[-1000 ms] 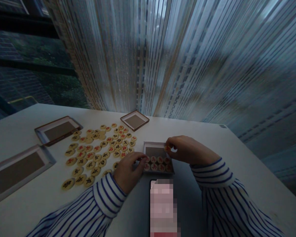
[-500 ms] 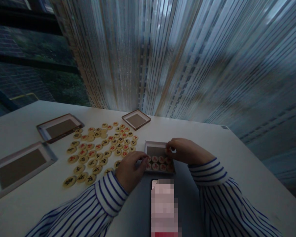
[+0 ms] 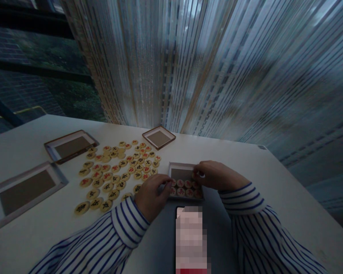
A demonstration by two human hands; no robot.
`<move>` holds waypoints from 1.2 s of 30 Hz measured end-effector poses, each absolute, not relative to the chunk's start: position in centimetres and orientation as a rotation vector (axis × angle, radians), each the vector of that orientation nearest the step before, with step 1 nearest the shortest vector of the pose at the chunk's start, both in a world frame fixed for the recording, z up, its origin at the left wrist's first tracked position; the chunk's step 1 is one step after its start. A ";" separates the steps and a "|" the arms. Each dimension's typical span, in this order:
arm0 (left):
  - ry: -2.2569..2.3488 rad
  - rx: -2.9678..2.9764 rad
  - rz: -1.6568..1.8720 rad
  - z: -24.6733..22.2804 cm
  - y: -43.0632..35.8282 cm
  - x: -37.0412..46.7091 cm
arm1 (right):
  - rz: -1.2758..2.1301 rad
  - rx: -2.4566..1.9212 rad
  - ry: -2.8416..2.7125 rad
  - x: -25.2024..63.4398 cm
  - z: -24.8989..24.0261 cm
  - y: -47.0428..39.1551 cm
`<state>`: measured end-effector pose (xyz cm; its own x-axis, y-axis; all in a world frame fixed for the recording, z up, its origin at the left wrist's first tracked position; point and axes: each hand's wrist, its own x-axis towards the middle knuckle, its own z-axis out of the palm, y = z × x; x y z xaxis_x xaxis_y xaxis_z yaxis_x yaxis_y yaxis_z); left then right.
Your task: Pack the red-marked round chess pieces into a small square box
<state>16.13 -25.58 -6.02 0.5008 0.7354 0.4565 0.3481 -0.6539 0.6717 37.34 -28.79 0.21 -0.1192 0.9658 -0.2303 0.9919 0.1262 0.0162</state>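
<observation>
A small shallow box (image 3: 181, 198) lies on the table, with two rows of round xiangqi pieces (image 3: 180, 191) with red characters in its near half. The box's grey floor shows in the far half. At the left rim, my left hand (image 3: 153, 196) has thumb and forefinger closed in a pinch by the end of the rows; what is between the tips is hidden. My right hand (image 3: 213, 174) reaches over the right rim, its fingers curled and pinched inside the box. Whether they hold a piece cannot be made out.
Many loose wooden xiangqi pieces (image 3: 114, 179), red and black, spread left of the box. Shallow open trays stand beyond: one far (image 3: 173, 137), one back left (image 3: 47, 149), one near left (image 3: 63, 182). A phone (image 3: 188, 239) lies in front. Striped curtains (image 3: 160, 68) hang behind the table.
Both hands hold nearly the same pinched poses at the box. The whole view has shifted slightly; the pieces and trays look unmoved on the table.
</observation>
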 end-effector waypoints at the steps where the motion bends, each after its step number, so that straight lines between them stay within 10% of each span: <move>1: 0.889 2.244 1.023 -6.0 -25.6 16.1 | -0.206 1.951 2.210 37.3 0.2 -28.8; 36: 0.881 2.221 1.026 -6.2 -25.6 16.1 | -0.289 1.940 2.204 37.7 0.2 -28.7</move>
